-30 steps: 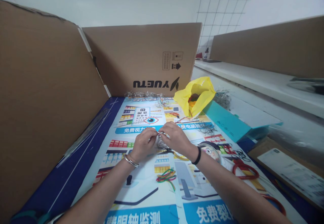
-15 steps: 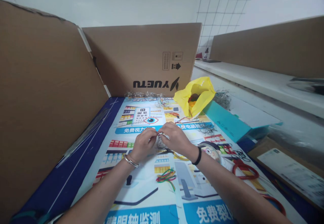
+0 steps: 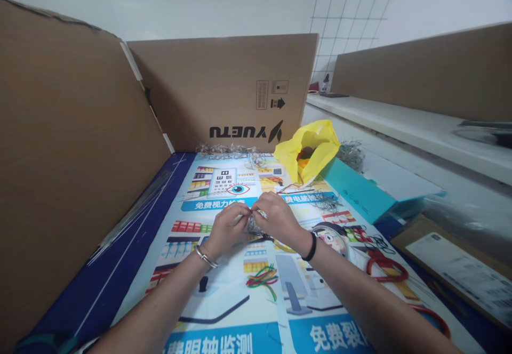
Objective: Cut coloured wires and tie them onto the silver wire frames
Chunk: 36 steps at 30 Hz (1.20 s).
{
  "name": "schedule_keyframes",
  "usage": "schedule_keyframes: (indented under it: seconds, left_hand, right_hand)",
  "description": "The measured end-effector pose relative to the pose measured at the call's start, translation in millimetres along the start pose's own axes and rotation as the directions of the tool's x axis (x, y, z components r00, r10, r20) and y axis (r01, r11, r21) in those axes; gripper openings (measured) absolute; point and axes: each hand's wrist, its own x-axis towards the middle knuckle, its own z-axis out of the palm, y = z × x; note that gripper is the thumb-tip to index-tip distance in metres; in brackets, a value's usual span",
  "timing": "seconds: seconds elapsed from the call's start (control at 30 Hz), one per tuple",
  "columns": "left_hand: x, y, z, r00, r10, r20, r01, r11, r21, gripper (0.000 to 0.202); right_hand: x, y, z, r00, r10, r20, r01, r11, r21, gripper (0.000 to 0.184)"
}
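Note:
My left hand [image 3: 229,228] and my right hand [image 3: 279,220] meet over the middle of the printed sheet, fingertips nearly touching. Both are closed in a pinch on a thin reddish strand [image 3: 250,211], mostly hidden by the fingers, so its exact kind is unclear. Just beneath the fingertips lies a small tangle of silvery wire bits [image 3: 253,226]. Nearer to me, a loose bunch of red, yellow and green wires [image 3: 263,278] rests on the sheet. A dark and yellow-handled tool [image 3: 283,247] lies partly hidden under my right hand.
An open yellow bag [image 3: 320,143] stands at the back right beside a teal box [image 3: 360,194]. Silvery scraps [image 3: 228,150] line the foot of the cardboard wall [image 3: 224,87]. Red-handled scissors [image 3: 387,270] and a labelled parcel [image 3: 460,268] lie to the right.
Both hands stay in nearly the same place, still pinching. The fingertips have shifted slightly, and less of the strand shows between them. The surrounding things have not moved.

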Motion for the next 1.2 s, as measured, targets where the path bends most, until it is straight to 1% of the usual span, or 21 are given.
schedule_keyframes:
  seconds: [0.07, 0.13, 0.2, 0.27, 0.37, 0.43, 0.5, 0.6, 0.73, 0.83, 0.97, 1.07, 1.2]
  left_hand:
    - [1.4, 4.6, -0.5, 0.996, -0.091, 0.003, 0.091, 0.995, -0.036, 0.013]
    - [3.2, 8.9, -1.0, 0.981, -0.194, 0.004, 0.194, 0.978, -0.083, 0.012]
    - [4.8, 11.7, -1.6, 0.951, -0.31, 0.011, 0.308, 0.941, -0.141, 0.009]
    - [5.6, 12.1, -1.8, 0.911, -0.41, 0.038, 0.408, 0.888, -0.214, 0.006]
    - [5.4, 9.3, -1.5, 0.866, -0.49, 0.098, 0.492, 0.802, -0.338, 0.002]
    - [4.8, 7.2, -1.2, 0.855, -0.505, 0.118, 0.508, 0.769, -0.388, 0.004]
    - [4.5, 5.9, -1.2, 0.856, -0.501, 0.124, 0.506, 0.764, -0.401, 0.004]
    - [5.2, 6.2, -1.9, 0.865, -0.49, 0.107, 0.492, 0.785, -0.376, 0.002]
    - [8.3, 10.6, -4.4, 0.875, -0.476, 0.085, 0.479, 0.829, -0.29, 0.003]
    - [10.7, 14.1, -6.0, 0.884, -0.462, 0.067, 0.463, 0.852, -0.244, 0.004]
    - [11.3, 14.1, -5.9, 0.885, -0.462, 0.06, 0.462, 0.852, -0.245, 0.004]
    - [10.4, 11.5, -4.8, 0.87, -0.483, 0.097, 0.489, 0.823, -0.289, 0.003]
    - [9.5, 9.4, -4.3, 0.856, -0.5, 0.128, 0.511, 0.786, -0.348, 0.003]
  right_hand:
    - [-0.7, -0.2, -0.4, 1.0, -0.002, -0.013, 0.003, 1.0, 0.02, 0.011]
    - [-1.6, -0.3, -0.7, 1.0, -0.006, -0.031, 0.007, 0.999, 0.034, 0.011]
    - [-2.7, -0.2, -0.5, 0.999, -0.011, -0.039, 0.013, 0.999, 0.041, 0.01]
    - [-3.7, 0.1, 0.2, 0.999, -0.018, -0.044, 0.02, 0.999, 0.046, 0.009]
    - [-4.7, 0.4, 1.3, 0.998, -0.02, -0.055, 0.023, 0.998, 0.057, 0.009]
    - [-5.0, 0.2, 1.3, 0.998, -0.018, -0.065, 0.022, 0.998, 0.063, 0.009]
    - [-5.3, -0.2, 0.9, 0.997, -0.016, -0.073, 0.021, 0.998, 0.065, 0.009]
    - [-5.8, -1.1, 0.3, 0.997, -0.023, -0.069, 0.026, 0.999, 0.039, 0.009]
    - [-6.4, -3.5, -0.5, 0.998, -0.04, -0.051, 0.039, 0.999, -0.026, 0.01]
    - [-6.4, -5.4, -1.1, 0.997, -0.051, -0.049, 0.05, 0.998, -0.038, 0.011]
    - [-6.6, -3.7, -0.6, 0.996, -0.052, -0.067, 0.052, 0.999, 0.002, 0.01]
    - [-6.4, 0.3, -0.3, 0.995, -0.059, -0.075, 0.062, 0.997, 0.04, 0.009]
    - [-4.0, 3.7, -2.7, 0.998, -0.043, -0.05, 0.049, 0.992, 0.12, 0.011]
